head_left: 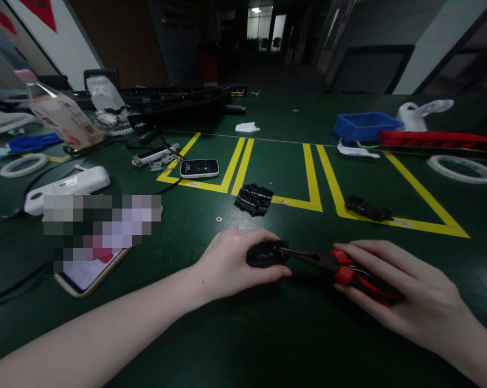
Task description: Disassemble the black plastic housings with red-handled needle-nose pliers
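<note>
My left hand (231, 264) is closed around a small black plastic part (263, 254), steadying it above the green table. In my right hand (409, 291) are red-and-black long-nose pliers (342, 267), gripped by their handles. The plier tips meet the right end of the black part, at a small metal piece (283, 249); whether the jaws are clamped on it I cannot tell. Just beyond my left hand lies a cluster of similar black parts (254, 199). Another black part (368, 209) rests farther right on yellow tape.
Small metal rings (218, 219) lie near the black cluster. To the left are a phone (85, 283), a white power strip (69, 188), a bottle (63, 113) and cables. A black device (199, 168) sits within yellow tape. Back right holds a blue bin (364, 126) and a tape roll (461, 169).
</note>
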A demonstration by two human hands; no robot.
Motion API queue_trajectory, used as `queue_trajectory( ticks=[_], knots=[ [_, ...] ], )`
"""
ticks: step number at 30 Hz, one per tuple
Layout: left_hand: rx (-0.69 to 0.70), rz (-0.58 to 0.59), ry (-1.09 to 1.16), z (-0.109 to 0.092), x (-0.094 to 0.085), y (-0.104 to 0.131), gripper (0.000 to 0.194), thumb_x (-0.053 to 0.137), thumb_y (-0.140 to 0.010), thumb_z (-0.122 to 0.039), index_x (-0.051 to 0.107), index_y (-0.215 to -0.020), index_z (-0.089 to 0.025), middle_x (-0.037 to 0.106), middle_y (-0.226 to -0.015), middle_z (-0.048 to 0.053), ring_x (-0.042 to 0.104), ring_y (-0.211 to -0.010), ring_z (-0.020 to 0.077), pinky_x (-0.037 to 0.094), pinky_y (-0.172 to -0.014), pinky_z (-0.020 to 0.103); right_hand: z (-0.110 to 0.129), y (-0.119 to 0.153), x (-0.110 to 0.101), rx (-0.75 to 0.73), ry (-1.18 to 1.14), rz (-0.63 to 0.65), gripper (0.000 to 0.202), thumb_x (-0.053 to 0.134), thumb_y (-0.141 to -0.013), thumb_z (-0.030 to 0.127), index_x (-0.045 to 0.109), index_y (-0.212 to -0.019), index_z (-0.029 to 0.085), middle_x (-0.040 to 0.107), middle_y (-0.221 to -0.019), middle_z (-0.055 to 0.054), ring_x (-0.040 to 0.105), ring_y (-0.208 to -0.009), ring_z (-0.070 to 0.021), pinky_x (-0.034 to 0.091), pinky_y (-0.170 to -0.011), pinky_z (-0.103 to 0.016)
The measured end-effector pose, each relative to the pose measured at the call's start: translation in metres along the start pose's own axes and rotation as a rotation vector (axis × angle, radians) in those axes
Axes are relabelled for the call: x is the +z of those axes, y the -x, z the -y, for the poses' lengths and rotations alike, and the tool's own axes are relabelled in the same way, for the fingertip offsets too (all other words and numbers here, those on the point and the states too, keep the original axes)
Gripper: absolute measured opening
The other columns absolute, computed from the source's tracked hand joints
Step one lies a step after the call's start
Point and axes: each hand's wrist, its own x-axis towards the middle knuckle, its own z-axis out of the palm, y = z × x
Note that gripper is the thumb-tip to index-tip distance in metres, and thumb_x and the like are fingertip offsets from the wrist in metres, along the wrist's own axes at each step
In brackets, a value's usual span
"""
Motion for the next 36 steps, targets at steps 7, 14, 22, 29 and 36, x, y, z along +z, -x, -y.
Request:
queue_trajectory(
  ticks=[7, 14, 22, 29, 36],
  knots=[
    [-0.03, -0.01, 0.071, -0.0014, 0.0006, -0.0003, 0.042, 0.074, -0.083, -0.044, 0.067, -0.116, -0.02, 0.075, -0.107, 0.004, 0.071, -0.093, 0.0205, 0.054, -0.081, 0.034, 0.0033, -0.0035, -0.0004, 0.072, -0.022, -0.021, 0.045, 0.056, -0.09, 0.045, 0.053, -0.133, 0.03, 0.062, -0.118, -0.01, 0.066, -0.098, -0.0303, 0.059, -0.076, -0.05],
    [-0.016, 0.009, 0.103, -0.0022, -0.0009, -0.0008, 0.04, 0.074, -0.084, -0.042, 0.066, -0.116, -0.019, 0.075, -0.11, 0.005, 0.071, -0.095, 0.0205, 0.055, -0.081, 0.034, 0.0022, -0.0035, -0.0005, 0.08, -0.029, -0.059, 0.048, 0.056, -0.09, 0.046, 0.05, -0.136, 0.036, 0.06, -0.119, -0.008, 0.065, -0.098, -0.0328, 0.058, -0.08, -0.054],
    [-0.004, -0.01, 0.071, -0.0027, -0.0003, -0.0006, 0.042, 0.075, -0.083, -0.039, 0.065, -0.119, -0.019, 0.073, -0.115, 0.006, 0.07, -0.101, 0.0219, 0.055, -0.089, 0.038, 0.0023, -0.0044, 0.0012, 0.049, -0.031, -0.045, 0.048, 0.055, -0.09, 0.046, 0.05, -0.137, 0.038, 0.062, -0.118, -0.008, 0.066, -0.095, -0.0323, 0.058, -0.076, -0.054],
    [0.02, 0.012, 0.066, -0.0019, -0.001, -0.0005, 0.041, 0.074, -0.084, -0.04, 0.065, -0.119, -0.02, 0.073, -0.116, 0.005, 0.069, -0.102, 0.0219, 0.056, -0.088, 0.036, 0.0007, -0.0034, 0.0015, 0.048, -0.034, -0.057, 0.045, 0.056, -0.09, 0.045, 0.054, -0.134, 0.037, 0.064, -0.116, -0.007, 0.067, -0.094, -0.0316, 0.059, -0.075, -0.052],
    [0.012, -0.017, 0.06, -0.002, 0.0002, -0.001, 0.043, 0.075, -0.084, -0.041, 0.065, -0.119, -0.018, 0.074, -0.113, 0.006, 0.07, -0.099, 0.0213, 0.055, -0.086, 0.035, 0.0018, -0.0053, 0.0009, 0.046, -0.028, -0.049, 0.043, 0.056, -0.09, 0.046, 0.055, -0.131, 0.034, 0.064, -0.114, -0.007, 0.067, -0.093, -0.031, 0.059, -0.074, -0.051]
  ],
)
